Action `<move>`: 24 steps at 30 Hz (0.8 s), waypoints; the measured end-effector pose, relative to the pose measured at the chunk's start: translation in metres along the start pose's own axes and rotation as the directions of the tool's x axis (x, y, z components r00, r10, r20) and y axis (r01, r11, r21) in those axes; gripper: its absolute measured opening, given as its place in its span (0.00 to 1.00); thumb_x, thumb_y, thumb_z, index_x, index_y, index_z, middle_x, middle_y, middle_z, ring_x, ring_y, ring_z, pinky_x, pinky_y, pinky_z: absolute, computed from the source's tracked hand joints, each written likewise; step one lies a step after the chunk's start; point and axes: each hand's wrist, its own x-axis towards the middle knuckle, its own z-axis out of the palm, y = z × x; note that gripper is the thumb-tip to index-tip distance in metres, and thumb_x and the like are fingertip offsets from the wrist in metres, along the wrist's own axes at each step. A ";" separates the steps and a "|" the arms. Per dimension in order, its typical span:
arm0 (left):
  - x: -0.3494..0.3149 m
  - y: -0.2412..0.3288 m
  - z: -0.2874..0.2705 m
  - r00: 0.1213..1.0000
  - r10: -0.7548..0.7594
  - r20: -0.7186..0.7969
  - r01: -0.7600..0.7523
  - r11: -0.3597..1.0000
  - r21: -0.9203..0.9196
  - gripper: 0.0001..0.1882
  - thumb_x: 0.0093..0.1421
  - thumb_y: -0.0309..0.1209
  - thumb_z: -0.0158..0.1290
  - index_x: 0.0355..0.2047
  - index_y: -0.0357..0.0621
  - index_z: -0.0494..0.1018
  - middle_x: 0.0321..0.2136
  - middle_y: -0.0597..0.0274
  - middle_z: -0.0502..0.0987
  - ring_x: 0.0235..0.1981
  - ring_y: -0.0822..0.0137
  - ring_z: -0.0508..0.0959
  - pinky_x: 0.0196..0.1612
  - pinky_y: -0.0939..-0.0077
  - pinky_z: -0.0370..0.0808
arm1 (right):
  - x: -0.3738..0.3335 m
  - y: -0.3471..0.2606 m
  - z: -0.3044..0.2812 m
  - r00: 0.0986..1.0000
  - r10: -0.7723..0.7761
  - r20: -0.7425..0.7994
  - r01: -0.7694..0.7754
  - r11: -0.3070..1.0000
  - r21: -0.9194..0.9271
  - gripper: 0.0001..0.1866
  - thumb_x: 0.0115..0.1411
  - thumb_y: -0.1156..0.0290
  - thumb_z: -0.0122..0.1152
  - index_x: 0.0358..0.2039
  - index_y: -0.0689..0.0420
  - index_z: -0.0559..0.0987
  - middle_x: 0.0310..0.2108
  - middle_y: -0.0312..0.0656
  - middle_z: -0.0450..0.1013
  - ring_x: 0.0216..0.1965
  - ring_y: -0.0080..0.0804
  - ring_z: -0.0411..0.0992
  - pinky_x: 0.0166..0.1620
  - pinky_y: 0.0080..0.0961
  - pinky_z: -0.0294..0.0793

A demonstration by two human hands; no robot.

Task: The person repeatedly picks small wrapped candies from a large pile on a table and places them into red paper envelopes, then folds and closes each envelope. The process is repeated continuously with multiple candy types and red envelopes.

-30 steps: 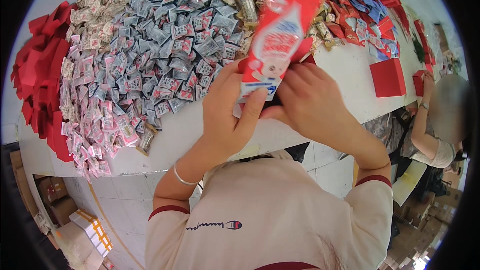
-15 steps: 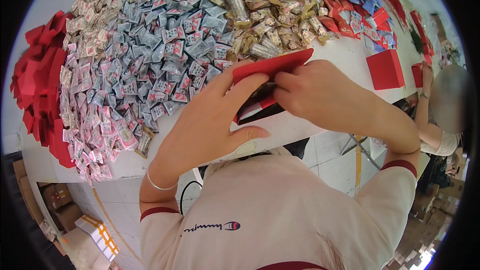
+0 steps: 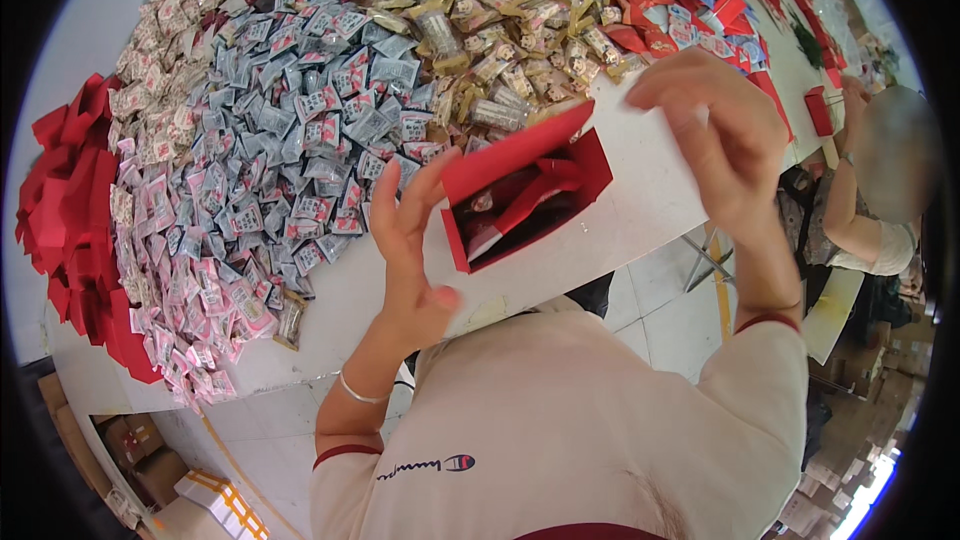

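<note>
A red cardboard box (image 3: 592,166) stands on the white table with its lid raised, showing red and white packets (image 3: 510,215) inside; their exact kind is hard to make out. My left hand (image 3: 405,250) is at the box's left end, fingers and thumb spread, the fingertips close to the lid's corner; whether they touch it I cannot tell. Off to the right, my right hand (image 3: 722,125) is raised over the table, slightly blurred, its thumb and fingers apart and holding nothing. It is nearest to the red and blue packets.
Heaps of small blue-grey packets (image 3: 290,130), pink packets (image 3: 225,310) and gold-wrapped snacks (image 3: 530,50) cover the table's left and back. Red folded cardboard (image 3: 75,230) is piled at the far left. Another person (image 3: 870,200) works at the right, by a small red box (image 3: 818,112).
My right hand has left the box opening and moved right and up. My left hand has loosened from the lid and spread its fingers. The box now shows more of its inside.
</note>
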 end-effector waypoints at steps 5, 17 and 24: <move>0.011 0.006 0.018 0.948 -0.318 0.010 0.318 0.945 -0.082 0.29 0.57 0.24 0.43 0.58 0.42 0.46 0.55 0.50 0.57 0.54 0.62 0.61 0.53 0.71 0.62 | -0.064 0.035 0.066 0.813 0.583 0.015 -0.382 0.512 0.770 0.24 0.54 0.72 0.55 0.52 0.58 0.63 0.45 0.39 0.67 0.45 0.28 0.65 0.48 0.27 0.65; 0.006 -0.012 0.014 1.000 -0.019 -0.024 0.017 0.996 -0.084 0.06 0.51 0.24 0.41 0.24 0.41 0.68 0.41 0.53 0.69 0.51 0.56 0.61 0.57 0.60 0.49 | -0.073 0.037 0.110 0.923 0.382 -0.049 -0.119 0.405 0.907 0.13 0.51 0.73 0.46 0.35 0.60 0.77 0.43 0.43 0.64 0.46 0.33 0.63 0.51 0.28 0.60; 0.001 -0.008 0.015 0.999 -0.013 -0.046 0.024 0.970 0.244 0.14 0.47 0.35 0.52 0.31 0.41 0.68 0.45 0.49 0.66 0.49 0.55 0.63 0.56 0.58 0.55 | -0.068 0.033 0.087 0.934 0.344 0.099 -0.283 0.538 0.794 0.37 0.49 0.46 0.46 0.52 0.61 0.65 0.54 0.47 0.55 0.57 0.38 0.51 0.58 0.35 0.46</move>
